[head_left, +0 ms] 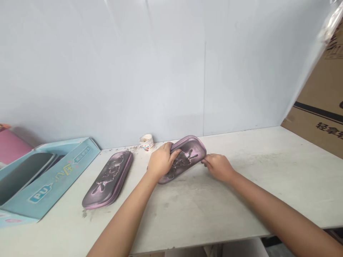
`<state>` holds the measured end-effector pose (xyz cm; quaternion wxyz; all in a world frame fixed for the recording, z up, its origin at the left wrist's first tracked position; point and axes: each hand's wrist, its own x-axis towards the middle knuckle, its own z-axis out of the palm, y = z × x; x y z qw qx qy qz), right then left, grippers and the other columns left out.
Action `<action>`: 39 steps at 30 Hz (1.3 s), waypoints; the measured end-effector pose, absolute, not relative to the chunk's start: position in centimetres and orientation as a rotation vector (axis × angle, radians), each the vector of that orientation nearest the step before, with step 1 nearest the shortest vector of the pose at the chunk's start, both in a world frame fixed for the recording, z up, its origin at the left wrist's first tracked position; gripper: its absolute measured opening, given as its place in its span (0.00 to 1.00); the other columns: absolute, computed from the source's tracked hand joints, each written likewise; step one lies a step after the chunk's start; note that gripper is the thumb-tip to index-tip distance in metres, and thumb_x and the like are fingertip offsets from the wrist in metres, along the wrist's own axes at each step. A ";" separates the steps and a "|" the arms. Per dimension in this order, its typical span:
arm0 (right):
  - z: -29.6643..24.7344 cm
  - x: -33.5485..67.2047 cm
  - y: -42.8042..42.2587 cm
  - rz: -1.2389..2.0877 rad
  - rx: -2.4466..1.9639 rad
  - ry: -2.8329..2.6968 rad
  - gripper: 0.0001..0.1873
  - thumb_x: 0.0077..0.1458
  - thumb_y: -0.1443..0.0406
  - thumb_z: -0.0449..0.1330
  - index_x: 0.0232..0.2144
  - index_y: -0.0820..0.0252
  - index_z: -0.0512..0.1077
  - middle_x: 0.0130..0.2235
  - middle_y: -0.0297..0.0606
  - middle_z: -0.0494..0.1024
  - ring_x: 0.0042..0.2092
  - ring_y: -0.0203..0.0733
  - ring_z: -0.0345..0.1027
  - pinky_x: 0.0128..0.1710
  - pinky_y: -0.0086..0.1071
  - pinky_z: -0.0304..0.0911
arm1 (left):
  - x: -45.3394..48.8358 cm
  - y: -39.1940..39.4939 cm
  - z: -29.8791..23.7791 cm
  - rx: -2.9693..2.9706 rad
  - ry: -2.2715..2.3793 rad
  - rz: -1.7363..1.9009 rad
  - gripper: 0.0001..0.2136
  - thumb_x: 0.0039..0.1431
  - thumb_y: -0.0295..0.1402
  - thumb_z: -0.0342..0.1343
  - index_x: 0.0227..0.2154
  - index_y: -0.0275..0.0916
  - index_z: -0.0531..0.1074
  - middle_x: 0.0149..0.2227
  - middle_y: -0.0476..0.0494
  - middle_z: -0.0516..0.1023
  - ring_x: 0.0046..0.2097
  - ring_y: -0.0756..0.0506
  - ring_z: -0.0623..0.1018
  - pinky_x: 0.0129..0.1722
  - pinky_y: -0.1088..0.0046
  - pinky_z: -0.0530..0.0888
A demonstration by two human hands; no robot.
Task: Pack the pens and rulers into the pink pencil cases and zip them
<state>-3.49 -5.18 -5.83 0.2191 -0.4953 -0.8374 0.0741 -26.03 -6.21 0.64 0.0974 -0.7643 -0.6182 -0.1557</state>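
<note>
Toward the back edge of the surface [254, 200], a purple embossed pencil case [186, 157] sits tilted between the hands, its long axis slanting from near left to far right. The left hand [160, 160] holds its left half, thumb on top; the right hand [219, 167], fingers curled, meets its right end (whether it grips there, I cannot tell). A matching pencil case [108, 180] lies left.

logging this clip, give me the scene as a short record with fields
left hand: gripping the tilted case
right hand: fingers curled at that case's right end, exact grip unclear
second case: lying on the table, left of the held one
blue box: far left
paper cup: beside the wall
</note>
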 end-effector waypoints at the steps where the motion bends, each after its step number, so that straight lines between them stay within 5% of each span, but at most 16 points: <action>1: -6.0 -2.6 -5.2 0.092 -1.429 -2.351 0.15 0.58 0.64 0.44 0.29 0.58 0.70 0.32 0.36 0.77 0.36 0.39 0.69 0.32 0.30 0.54 | -25.5 -5.9 0.6 -2.293 -1.807 -0.427 0.23 0.60 0.49 0.32 0.38 0.39 0.65 0.37 0.41 0.75 0.39 0.41 0.74 0.32 0.70 0.65; 8: -6.1 5.0 -5.0 -0.506 -1.441 -2.623 0.11 0.51 0.73 0.50 0.33 0.58 0.70 0.31 0.38 0.76 0.34 0.40 0.66 0.28 0.31 0.48 | -19.8 -4.5 -0.2 -2.429 -1.568 -0.235 0.25 0.60 0.51 0.31 0.37 0.38 0.66 0.36 0.41 0.75 0.38 0.43 0.74 0.32 0.70 0.66; 16: -0.4 12.2 -4.5 -0.903 -1.208 -2.801 0.10 0.53 0.74 0.50 0.29 0.58 0.69 0.25 0.38 0.73 0.29 0.39 0.61 0.26 0.33 0.42 | -12.4 -4.5 -2.0 -2.537 -1.178 -0.353 0.24 0.60 0.49 0.35 0.35 0.34 0.67 0.32 0.37 0.73 0.35 0.41 0.74 0.31 0.68 0.66; 28: 4.2 2.3 -4.1 -0.730 -0.784 -2.974 0.13 0.55 0.69 0.48 0.20 0.56 0.65 0.21 0.36 0.70 0.26 0.37 0.59 0.29 0.33 0.45 | -11.4 -6.3 -4.0 -2.375 -1.411 -0.862 0.24 0.59 0.48 0.39 0.29 0.33 0.72 0.27 0.37 0.74 0.35 0.41 0.72 0.36 0.61 0.61; 35: 3.0 3.6 -8.5 -0.802 -0.895 -2.948 0.13 0.54 0.73 0.46 0.26 0.58 0.67 0.25 0.40 0.71 0.30 0.40 0.61 0.31 0.34 0.49 | -11.5 -8.2 -4.7 -2.391 -1.325 -0.939 0.17 0.59 0.41 0.44 0.29 0.36 0.73 0.29 0.38 0.75 0.36 0.42 0.72 0.39 0.60 0.59; 39: 0.9 3.3 -10.3 -0.689 -1.211 -2.621 0.12 0.55 0.70 0.46 0.37 0.59 0.67 0.33 0.43 0.74 0.37 0.43 0.65 0.34 0.34 0.54 | -11.1 -8.9 -4.6 -2.382 -1.354 -0.963 0.18 0.62 0.38 0.39 0.32 0.36 0.74 0.30 0.39 0.76 0.36 0.42 0.72 0.40 0.59 0.57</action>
